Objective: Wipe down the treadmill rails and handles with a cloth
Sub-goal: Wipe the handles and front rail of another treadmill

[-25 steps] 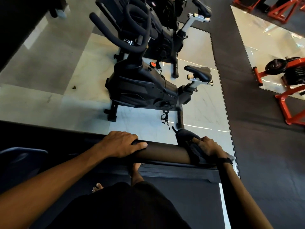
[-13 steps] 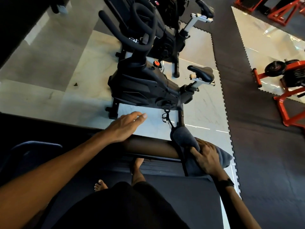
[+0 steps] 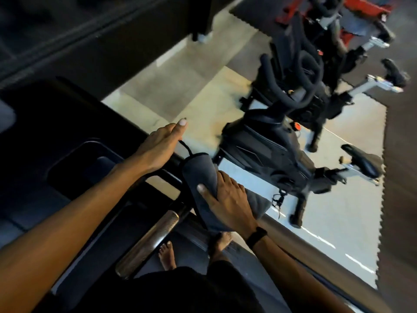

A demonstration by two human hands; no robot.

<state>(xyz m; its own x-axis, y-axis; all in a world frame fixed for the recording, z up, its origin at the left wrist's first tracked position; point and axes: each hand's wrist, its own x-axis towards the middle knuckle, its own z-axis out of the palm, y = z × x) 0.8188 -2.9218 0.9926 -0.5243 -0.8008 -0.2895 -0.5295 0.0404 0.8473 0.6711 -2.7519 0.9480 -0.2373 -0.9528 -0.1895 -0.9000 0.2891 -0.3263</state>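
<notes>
Item: cloth [image 3: 204, 177], dark grey, draped over the treadmill's side rail [image 3: 284, 229]. Right hand [image 3: 228, 202]: grip curled over the cloth, thumb pinning it to the rail. Left hand [image 3: 161, 147]: fingers straight and together, holding nothing, resting at or just above the rail's upper end; contact unclear. Rail's long axis runs from 10 o'clock, by the left hand, to 4 o'clock, past the right wrist. Bare rail lies at 4 o'clock from the cloth; the right hand is nearer. Judgement: next stroke likely follows this axis. Metal handle [image 3: 150, 242] lies at 7 o'clock, apart from the cloth.
</notes>
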